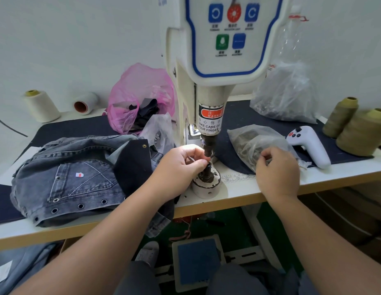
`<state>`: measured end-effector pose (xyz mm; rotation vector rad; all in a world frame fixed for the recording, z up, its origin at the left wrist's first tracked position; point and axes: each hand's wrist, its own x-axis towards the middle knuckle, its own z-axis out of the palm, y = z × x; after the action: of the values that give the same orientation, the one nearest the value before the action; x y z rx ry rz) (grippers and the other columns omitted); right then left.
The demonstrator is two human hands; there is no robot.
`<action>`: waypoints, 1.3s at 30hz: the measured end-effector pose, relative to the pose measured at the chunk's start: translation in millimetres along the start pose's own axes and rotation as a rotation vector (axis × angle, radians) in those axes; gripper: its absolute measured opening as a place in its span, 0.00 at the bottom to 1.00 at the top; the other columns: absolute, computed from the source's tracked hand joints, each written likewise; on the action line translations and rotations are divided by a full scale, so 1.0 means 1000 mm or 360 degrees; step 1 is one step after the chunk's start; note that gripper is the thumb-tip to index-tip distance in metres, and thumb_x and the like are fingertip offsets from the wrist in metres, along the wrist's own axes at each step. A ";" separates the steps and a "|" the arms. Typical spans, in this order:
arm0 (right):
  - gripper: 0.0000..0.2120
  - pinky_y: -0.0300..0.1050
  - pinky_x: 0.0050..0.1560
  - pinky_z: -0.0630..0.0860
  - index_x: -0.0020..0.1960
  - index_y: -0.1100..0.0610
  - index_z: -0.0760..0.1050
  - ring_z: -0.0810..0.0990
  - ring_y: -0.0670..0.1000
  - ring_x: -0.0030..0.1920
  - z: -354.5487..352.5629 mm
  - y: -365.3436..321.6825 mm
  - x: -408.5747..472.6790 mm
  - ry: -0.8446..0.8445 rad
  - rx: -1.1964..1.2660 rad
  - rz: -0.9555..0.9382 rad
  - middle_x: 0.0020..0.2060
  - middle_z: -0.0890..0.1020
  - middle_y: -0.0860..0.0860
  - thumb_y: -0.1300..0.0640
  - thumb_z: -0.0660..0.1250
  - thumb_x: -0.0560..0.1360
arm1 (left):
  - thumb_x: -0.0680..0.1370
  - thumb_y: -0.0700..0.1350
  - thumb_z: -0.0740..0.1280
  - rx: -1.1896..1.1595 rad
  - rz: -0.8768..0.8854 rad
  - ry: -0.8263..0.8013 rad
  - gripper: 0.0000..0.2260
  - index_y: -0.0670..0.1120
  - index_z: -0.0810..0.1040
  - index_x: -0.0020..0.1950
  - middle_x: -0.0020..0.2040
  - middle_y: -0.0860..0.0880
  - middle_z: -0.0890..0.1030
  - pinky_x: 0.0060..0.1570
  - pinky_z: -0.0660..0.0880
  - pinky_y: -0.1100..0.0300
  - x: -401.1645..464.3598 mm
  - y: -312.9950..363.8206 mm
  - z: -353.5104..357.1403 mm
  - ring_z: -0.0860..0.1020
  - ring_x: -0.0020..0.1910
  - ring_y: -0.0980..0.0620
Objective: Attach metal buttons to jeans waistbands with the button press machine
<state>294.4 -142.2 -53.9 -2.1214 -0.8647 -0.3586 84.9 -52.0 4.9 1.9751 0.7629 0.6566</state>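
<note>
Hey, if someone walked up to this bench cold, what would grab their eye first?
The white button press machine towering at centre, its warning label above the left hand pinching something small at the lower die. Then the grey jeans heaped at left, and the pink bag behind them.

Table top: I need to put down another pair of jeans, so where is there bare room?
Bare: the white strip by the printed ruler, and the dark mat behind the grey jeans. Crowded: around the press and the bags.
</note>
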 end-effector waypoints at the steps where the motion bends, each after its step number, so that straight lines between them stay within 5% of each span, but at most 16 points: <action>1: 0.05 0.48 0.43 0.73 0.43 0.57 0.78 0.75 0.52 0.42 0.000 0.000 0.000 -0.0002 0.0002 -0.0001 0.36 0.77 0.48 0.64 0.66 0.76 | 0.79 0.43 0.69 -0.0024 -0.0013 -0.0011 0.14 0.58 0.80 0.36 0.32 0.50 0.77 0.37 0.74 0.65 0.000 0.000 0.000 0.75 0.34 0.52; 7: 0.05 0.49 0.44 0.75 0.44 0.57 0.79 0.75 0.51 0.43 -0.001 0.000 0.000 -0.0001 0.0004 -0.0009 0.37 0.78 0.49 0.64 0.66 0.76 | 0.77 0.43 0.72 -0.0213 -0.0085 -0.0024 0.15 0.64 0.83 0.38 0.44 0.54 0.86 0.40 0.75 0.71 0.002 0.000 -0.003 0.81 0.39 0.61; 12: 0.05 0.46 0.43 0.73 0.44 0.56 0.78 0.75 0.51 0.43 -0.001 0.000 0.000 -0.0013 -0.0007 -0.0009 0.37 0.78 0.49 0.63 0.66 0.76 | 0.76 0.43 0.73 -0.0242 -0.0081 -0.0009 0.17 0.67 0.83 0.38 0.46 0.55 0.86 0.42 0.75 0.74 0.003 0.000 -0.002 0.83 0.46 0.55; 18: 0.05 0.48 0.44 0.75 0.44 0.56 0.78 0.75 0.51 0.43 -0.002 -0.002 0.000 -0.0015 -0.0005 -0.0011 0.38 0.78 0.49 0.63 0.66 0.77 | 0.76 0.43 0.73 -0.0274 -0.0144 -0.0085 0.05 0.54 0.86 0.44 0.35 0.61 0.83 0.37 0.71 0.75 0.004 -0.004 -0.006 0.78 0.35 0.66; 23: 0.04 0.51 0.46 0.77 0.44 0.58 0.79 0.76 0.52 0.43 -0.004 -0.002 -0.001 0.0016 0.0025 -0.0079 0.38 0.79 0.50 0.64 0.67 0.76 | 0.77 0.41 0.71 -0.0411 -0.0177 -0.0040 0.06 0.52 0.84 0.47 0.32 0.59 0.80 0.32 0.70 0.73 0.005 -0.005 -0.009 0.75 0.29 0.64; 28: 0.03 0.46 0.46 0.75 0.46 0.60 0.81 0.76 0.49 0.41 -0.011 -0.001 0.000 0.0075 0.0223 -0.0181 0.38 0.77 0.47 0.66 0.70 0.75 | 0.78 0.44 0.70 -0.0304 -0.0172 0.0071 0.05 0.54 0.84 0.47 0.36 0.58 0.82 0.32 0.71 0.71 0.010 0.004 -0.027 0.76 0.33 0.65; 31: 0.04 0.37 0.46 0.71 0.49 0.56 0.82 0.77 0.43 0.41 -0.021 -0.004 0.003 0.0014 0.0457 0.0084 0.40 0.79 0.44 0.62 0.71 0.76 | 0.78 0.46 0.70 -0.0132 -0.0123 0.0089 0.03 0.53 0.84 0.48 0.42 0.55 0.84 0.32 0.69 0.75 0.011 0.007 -0.036 0.77 0.34 0.66; 35: 0.11 0.38 0.48 0.75 0.43 0.44 0.79 0.80 0.40 0.43 -0.033 -0.021 -0.002 -0.0088 0.0745 0.0308 0.39 0.82 0.40 0.60 0.73 0.75 | 0.78 0.44 0.70 -0.0137 -0.0152 0.0127 0.03 0.51 0.84 0.47 0.39 0.55 0.83 0.32 0.69 0.74 0.009 0.002 -0.035 0.77 0.34 0.65; 39: 0.10 0.35 0.43 0.73 0.38 0.46 0.83 0.81 0.37 0.39 -0.036 -0.041 -0.021 -0.0300 0.1156 0.0469 0.37 0.84 0.39 0.60 0.74 0.73 | 0.78 0.43 0.70 -0.0084 -0.0125 0.0108 0.03 0.49 0.84 0.47 0.33 0.60 0.81 0.31 0.68 0.75 0.002 0.002 -0.027 0.75 0.30 0.67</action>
<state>252.8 -161.4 -17.8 -1.5699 -0.6372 0.2828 68.0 -36.1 19.6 1.8735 0.8513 0.6932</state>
